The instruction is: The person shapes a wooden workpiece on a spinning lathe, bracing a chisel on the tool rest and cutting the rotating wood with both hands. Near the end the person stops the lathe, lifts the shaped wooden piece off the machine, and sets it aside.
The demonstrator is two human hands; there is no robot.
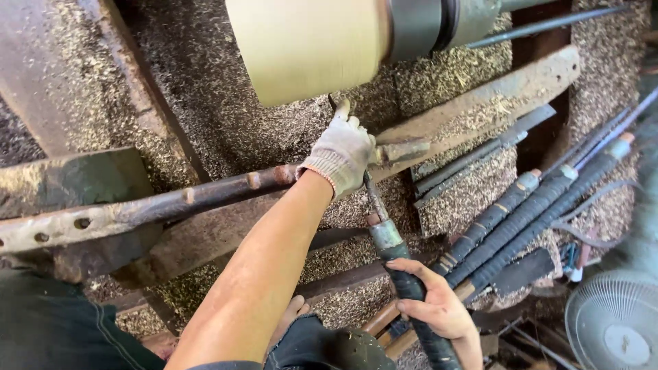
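Note:
A pale wooden cylinder is mounted on a lathe at the top, held by a dark metal chuck. My left hand, in a white knit glove, presses a long turning chisel down on the rusty tool rest bar, just below the cylinder. The chisel's tip is hidden under the wood. My bare right hand grips the chisel's black taped handle lower down.
Several spare chisels with black wrapped handles lie at the right on a sawdust-covered bed. A wooden beam runs diagonally behind them. A small fan stands at the bottom right. Wood shavings cover everything.

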